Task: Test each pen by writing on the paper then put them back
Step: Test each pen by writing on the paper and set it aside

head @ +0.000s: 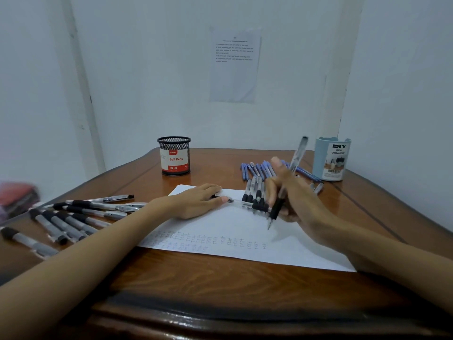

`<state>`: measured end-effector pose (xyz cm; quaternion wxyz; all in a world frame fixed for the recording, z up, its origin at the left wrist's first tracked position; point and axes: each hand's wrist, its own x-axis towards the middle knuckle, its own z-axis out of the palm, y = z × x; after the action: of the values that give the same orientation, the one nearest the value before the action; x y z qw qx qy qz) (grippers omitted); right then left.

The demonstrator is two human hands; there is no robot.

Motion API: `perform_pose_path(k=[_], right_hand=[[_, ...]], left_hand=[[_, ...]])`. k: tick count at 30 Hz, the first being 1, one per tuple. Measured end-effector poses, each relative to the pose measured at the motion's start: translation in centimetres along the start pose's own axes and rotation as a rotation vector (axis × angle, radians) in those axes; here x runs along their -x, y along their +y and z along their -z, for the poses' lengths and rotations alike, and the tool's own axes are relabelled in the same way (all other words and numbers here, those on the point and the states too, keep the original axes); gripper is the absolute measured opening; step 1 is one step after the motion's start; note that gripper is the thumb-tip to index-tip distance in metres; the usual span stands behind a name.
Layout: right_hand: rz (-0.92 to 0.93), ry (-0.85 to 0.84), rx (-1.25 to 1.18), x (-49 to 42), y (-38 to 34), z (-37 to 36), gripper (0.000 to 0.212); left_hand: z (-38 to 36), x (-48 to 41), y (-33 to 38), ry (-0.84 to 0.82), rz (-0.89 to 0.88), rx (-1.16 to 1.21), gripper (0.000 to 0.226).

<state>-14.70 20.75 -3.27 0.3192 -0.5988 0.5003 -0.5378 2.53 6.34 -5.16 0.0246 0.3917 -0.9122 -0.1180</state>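
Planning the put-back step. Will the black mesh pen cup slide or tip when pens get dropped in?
Black mesh pen cup is open wire with nothing showing above its rim, so it is probably light. The table looks glossy, so a nudge may slide it. It is about as wide as tall, so tipping seems unlikely.

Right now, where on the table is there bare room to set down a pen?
Bare wood between the cup and blue pens, below the paper, and right of the right hand. Crowded: black pens at left, a second bunch at the paper's top right.
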Motion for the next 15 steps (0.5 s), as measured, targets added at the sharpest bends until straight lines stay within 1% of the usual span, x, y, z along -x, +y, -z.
perform_pose_path(k=[2, 4, 5, 6, 8, 9, 15], right_hand=[[-0.012, 0.055, 0.056, -0.7, -0.3, 1.0, 0.056], [-0.013, 0.095, 0.149, -1.2, -0.3, 1.8, 0.039], [-0.01, 0.103, 0.168, -1.5, -0.1, 2.1, 0.026], [-0.02, 0.106, 0.176, -1.7, 0.1, 2.4, 0.018], [-0.044, 0.109, 0.203, -2.0, 0.6, 2.6, 0.033], [-0.038, 0.101, 0.215, -2.1, 0.8, 2.7, 0.036], [0.069, 0.084, 0.155, -2.3, 1.3, 2.9, 0.024]], left_hand=[[0.1, 0.1, -0.1, 0.021, 0.008, 0.014, 0.065], [0.1, 0.1, -0.1, 0.051, 0.011, 0.027, 0.063], [0.0, 0.1, -0.1, 0.075, 0.012, 0.031, 0.062], [0.0, 0.2, 0.0, 0.103, 0.011, 0.033, 0.061], [0.0, 0.3, 0.2, 0.15, 0.01, 0.031, 0.058], [0.0, 0.3, 0.4, 0.164, 0.009, 0.028, 0.056], [-0.2, 0.7, 1.2, 0.141, 0.001, 0.053, 0.054]])
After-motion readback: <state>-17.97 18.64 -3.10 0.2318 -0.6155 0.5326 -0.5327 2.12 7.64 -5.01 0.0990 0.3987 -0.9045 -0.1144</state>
